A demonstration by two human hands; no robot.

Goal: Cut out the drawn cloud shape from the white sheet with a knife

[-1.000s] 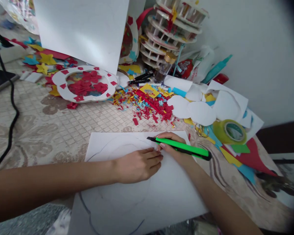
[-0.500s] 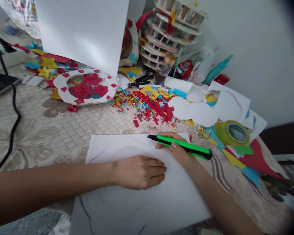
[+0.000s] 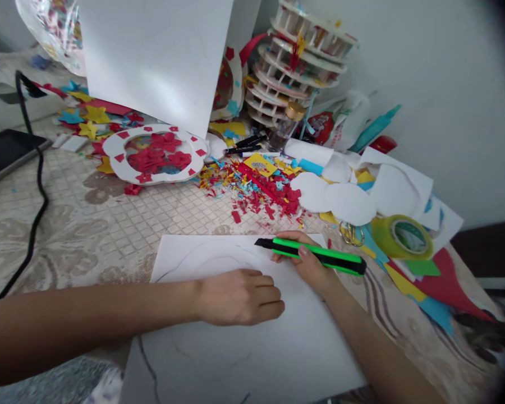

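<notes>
A white sheet (image 3: 294, 353) with faint curved pencil and pen lines lies in front of me at the table's near edge. My left hand (image 3: 242, 297) rests on its middle, fingers curled and close together; the fingertips and anything under them are hidden. Over the sheet's far right part, my right hand (image 3: 307, 261) grips a green and black utility knife (image 3: 332, 257) between thumb and fingers. The knife's dark tip points left, near the drawn curve at the far edge; whether it touches the sheet I cannot tell.
Behind the sheet lie red, yellow and blue paper scraps (image 3: 265, 188) and a white scalloped frame (image 3: 118, 160). To the right are white paper circles (image 3: 351, 203) and a tape roll (image 3: 408, 238). A tiered white stand (image 3: 303, 62) rises at the back; a black cable (image 3: 40, 185) runs down the left.
My left fingers, stretched out before, are now more curled. The utility knife stays in my right hand with little movement. The whole view has shifted slightly.
</notes>
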